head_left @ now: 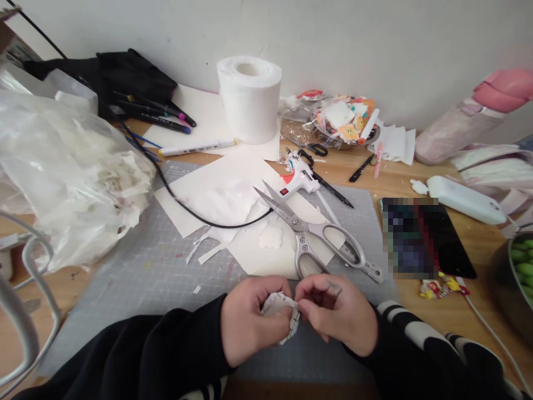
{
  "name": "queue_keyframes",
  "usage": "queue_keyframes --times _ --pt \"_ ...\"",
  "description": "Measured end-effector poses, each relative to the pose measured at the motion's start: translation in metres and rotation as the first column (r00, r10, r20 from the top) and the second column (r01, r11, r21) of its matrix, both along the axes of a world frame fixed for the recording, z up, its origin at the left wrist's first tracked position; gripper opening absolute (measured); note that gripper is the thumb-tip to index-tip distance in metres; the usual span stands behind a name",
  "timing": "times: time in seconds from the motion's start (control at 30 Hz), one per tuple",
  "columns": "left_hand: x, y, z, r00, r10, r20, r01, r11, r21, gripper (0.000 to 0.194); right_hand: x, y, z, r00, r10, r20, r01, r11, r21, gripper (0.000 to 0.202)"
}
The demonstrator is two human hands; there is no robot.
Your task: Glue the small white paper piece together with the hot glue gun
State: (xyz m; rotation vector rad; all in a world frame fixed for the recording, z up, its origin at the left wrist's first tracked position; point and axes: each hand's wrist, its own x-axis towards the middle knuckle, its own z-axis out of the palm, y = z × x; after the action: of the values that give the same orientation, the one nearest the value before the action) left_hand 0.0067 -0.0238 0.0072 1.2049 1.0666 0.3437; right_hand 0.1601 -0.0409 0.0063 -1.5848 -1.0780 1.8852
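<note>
My left hand (258,316) is closed around a small round white paper piece (278,303) with dark lines along its edge, the thumb pressing on its face. At the right edge of that piece, my right hand (337,311) pinches with thumb and forefinger; whether it grips the rim or a tiny bit there is hidden. Just beyond my hands lie large metal scissors (306,228), blades apart, over white paper sheets (250,253) and a metal ruler (370,269). A white glue gun (300,176) with a black cord rests behind the scissors.
A grey cutting mat (137,289) covers the table's middle. A white paper roll (250,103) stands at the back. A plastic bag (70,172) fills the left; a bowl of scraps (350,125), a tablet (445,239), a pink-lidded bottle (462,122) and a pot (512,283) stand right.
</note>
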Motion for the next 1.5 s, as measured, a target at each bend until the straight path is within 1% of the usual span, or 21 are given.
queue_keyframes --times 0.13,0.33,0.47,0.6,0.73,0.97,1.07,1.13,1.2,1.23,1.3,1.37,1.43,1.47,1.5 --pt "0.000 0.002 0.002 0.998 0.005 0.058 -0.002 0.999 -0.046 0.009 0.002 0.001 0.000 0.999 0.025 -0.032 -0.024 1.000 0.013 0.013" --pt "0.000 0.002 0.000 0.989 0.085 0.118 -0.074 0.993 -0.096 0.011 0.005 0.002 0.001 0.994 0.011 -0.108 -0.011 1.000 0.004 0.015" --pt "0.000 0.001 0.002 0.989 0.077 0.125 -0.060 0.989 -0.132 0.011 0.005 0.003 0.000 0.995 0.030 -0.100 -0.030 1.000 0.002 0.012" --pt "0.000 0.001 0.003 0.995 0.055 0.083 -0.045 0.992 -0.119 0.012 0.004 0.003 0.002 0.997 0.031 -0.075 -0.033 0.999 -0.026 0.011" --pt "0.000 0.002 0.002 0.995 0.040 0.092 -0.030 0.993 -0.114 0.011 0.002 0.003 0.006 0.999 0.018 -0.048 -0.021 0.998 -0.054 0.010" --pt "0.001 0.002 -0.001 0.995 0.034 0.098 -0.024 0.995 -0.097 0.012 -0.002 0.003 0.003 1.000 -0.011 -0.012 0.012 0.999 0.036 0.004" --pt "0.000 0.000 -0.002 0.994 0.034 0.105 -0.027 0.997 -0.067 0.012 -0.002 0.002 0.003 1.000 -0.010 -0.007 0.010 0.999 0.050 0.005" --pt "-0.001 -0.001 -0.002 0.990 0.064 0.124 -0.058 0.997 -0.052 0.014 0.001 0.002 0.002 0.999 0.009 -0.050 -0.007 0.999 0.039 0.008" --pt "-0.003 -0.001 -0.002 0.980 0.114 0.161 -0.104 0.992 -0.067 0.016 0.004 0.001 -0.001 0.993 0.006 -0.115 -0.003 1.000 0.025 0.016" --pt "-0.003 -0.001 -0.002 0.974 0.148 0.171 -0.136 0.988 -0.079 0.017 0.006 0.000 -0.003 0.989 -0.009 -0.147 0.013 0.999 0.029 0.021" --pt "-0.004 0.001 0.000 0.961 0.218 0.171 -0.200 0.973 -0.117 0.019 0.008 0.000 -0.005 0.978 -0.061 -0.199 0.078 0.994 0.081 0.025" --pt "-0.004 0.004 0.002 0.946 0.278 0.165 -0.255 0.955 -0.148 0.021 0.007 -0.001 0.002 0.964 -0.113 -0.240 0.158 0.971 0.178 0.022" --pt "-0.003 0.006 0.002 0.934 0.315 0.169 -0.289 0.944 -0.163 0.023 0.004 -0.005 0.019 0.961 -0.127 -0.244 0.197 0.938 0.286 0.017" --pt "-0.003 0.006 0.002 0.930 0.322 0.176 -0.294 0.941 -0.168 0.023 0.002 -0.008 0.031 0.971 -0.094 -0.218 0.166 0.926 0.338 0.017" --pt "-0.002 0.007 0.002 0.928 0.325 0.184 -0.296 0.940 -0.170 0.023 0.000 -0.012 0.043 0.987 -0.033 -0.160 0.090 0.927 0.365 0.017"
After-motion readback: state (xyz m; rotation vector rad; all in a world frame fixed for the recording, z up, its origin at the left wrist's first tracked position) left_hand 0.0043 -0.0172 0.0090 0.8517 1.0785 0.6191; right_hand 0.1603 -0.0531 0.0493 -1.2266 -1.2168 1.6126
